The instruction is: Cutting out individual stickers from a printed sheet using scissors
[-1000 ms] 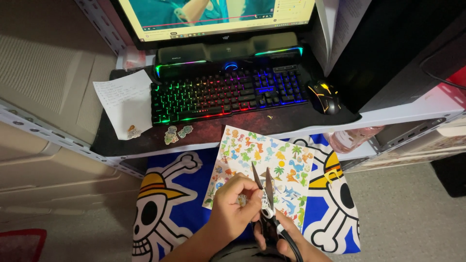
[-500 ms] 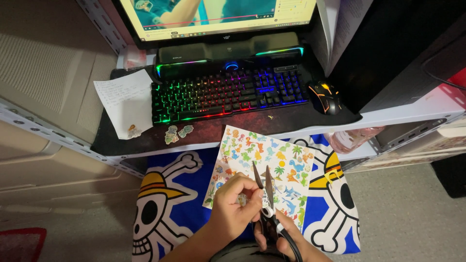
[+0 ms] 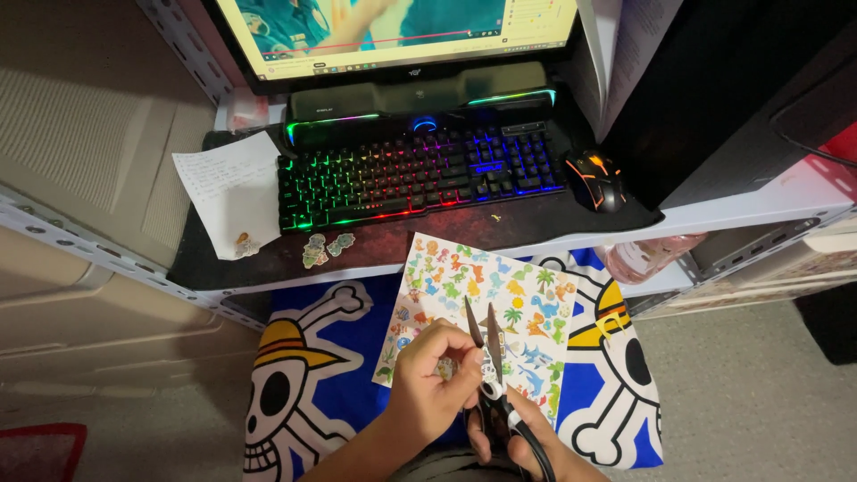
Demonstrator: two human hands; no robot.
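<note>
1. Gripping near the bottom centre of the frame, our left hand (image 3: pixel 435 386) has its fingers curled and pinched on the lower edge of the white sheet of colourful dinosaur and palm-tree stickers (image 3: pixel 486 312).
2. Our right hand (image 3: pixel 518 437), at the bottom edge just right of the left, is closed around the dark handles of the black-handled metal scissors (image 3: pixel 486 357); the blades stand slightly apart, pointing up over the sheet.
3. We see the sheet lying tilted over the blue cloth printed with white skulls in straw hats (image 3: pixel 303 375), across the lower middle.
4. Above it, on the dark desk mat (image 3: pixel 536 219), sits the rainbow-lit black keyboard (image 3: pixel 420 174), with the black and orange mouse (image 3: pixel 596 178) to its right.
5. At the upper left, we note a white handwritten paper (image 3: pixel 223 187), with small cut-out stickers (image 3: pixel 323 248) just below the keyboard's left end.
</note>
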